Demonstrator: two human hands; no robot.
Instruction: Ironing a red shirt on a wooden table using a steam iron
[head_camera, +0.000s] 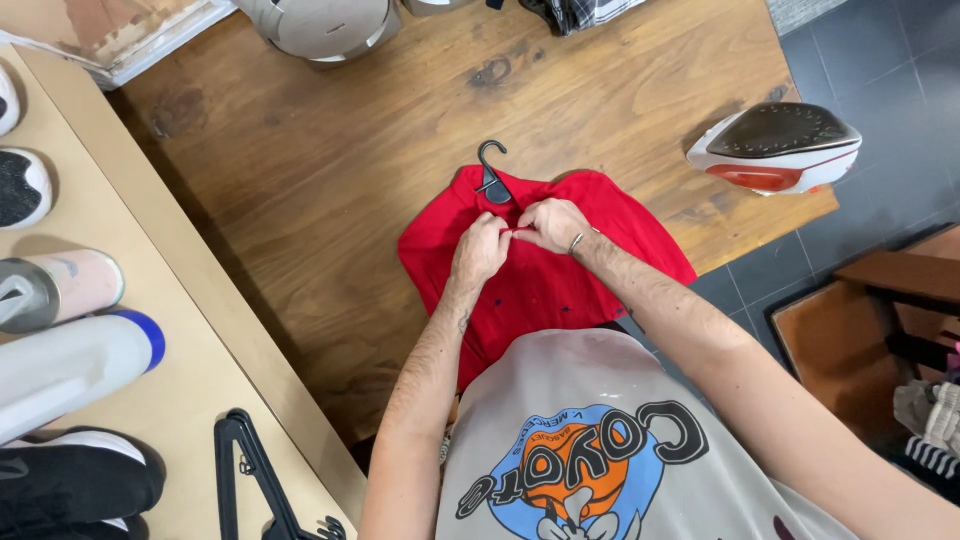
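Seen from the head camera, a person in a grey printed T-shirt leans over a brown wooden bench (330, 180), both hands at work on a red fabric garment (545, 290) spread flat near the bench's front edge. The left hand (480, 250) is curled closed, its grip pinching a fold of the red cloth near the collar. The right hand (553, 224), a thin band on one finger, is likewise closed on the same fold, its fingers touching those of the left hand. Just above the hands, the hook of a black plastic hanger (491, 172) sticks out of the garment's neck and lies on the bare wood; the rest of the hanger is hidden inside the cloth.

To the person's right, a white and red-orange clothes iron (775, 148) lies on the bench's corner, well apart from the garment, beside a dark tiled floor (890, 60). At the far edge of the bench stands a grey rounded appliance (325, 25), only partly in view.

To the left, a pale beige shelf (190, 400) runs alongside the bench, carrying shoes, among them a black sneaker (75, 480), and a white bottle with a blue band (75, 365). Another black hanger (250, 480) rests on the shelf's near end.
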